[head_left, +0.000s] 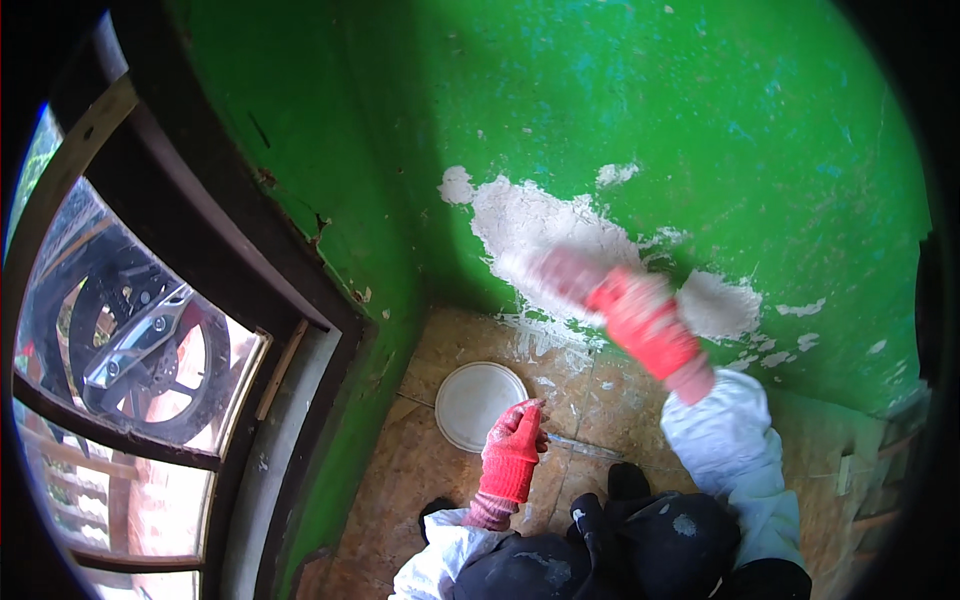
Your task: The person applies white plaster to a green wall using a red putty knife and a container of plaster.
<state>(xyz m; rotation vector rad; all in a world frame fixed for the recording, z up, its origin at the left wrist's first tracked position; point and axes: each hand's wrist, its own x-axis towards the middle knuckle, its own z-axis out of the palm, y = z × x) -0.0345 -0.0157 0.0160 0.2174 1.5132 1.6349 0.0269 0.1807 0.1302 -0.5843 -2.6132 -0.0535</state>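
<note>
My right hand (640,325), in a red knitted glove, is stretched forward against a rough white patch (540,225) low on the green wall. Motion smears its fingers, so whether they hold anything is hidden. My left hand (512,450), also in a red glove with whitish smears, is near my knees with its fingers curled in; what they hold, if anything, I cannot make out. Just left of it stands a round white lid or tub (478,405) on the floor. A thin, pale, stick-like thing (588,447) is close to the left fingertips; whether they touch it is unclear.
The green wall (640,90) meets a side wall in a corner at left. Brown floor tiles (440,340) carry white flecks below the patch. A dark-framed window (230,390) is at left, with a motorcycle wheel (160,350) beyond the glass. My dark-clad knees (670,540) are close below.
</note>
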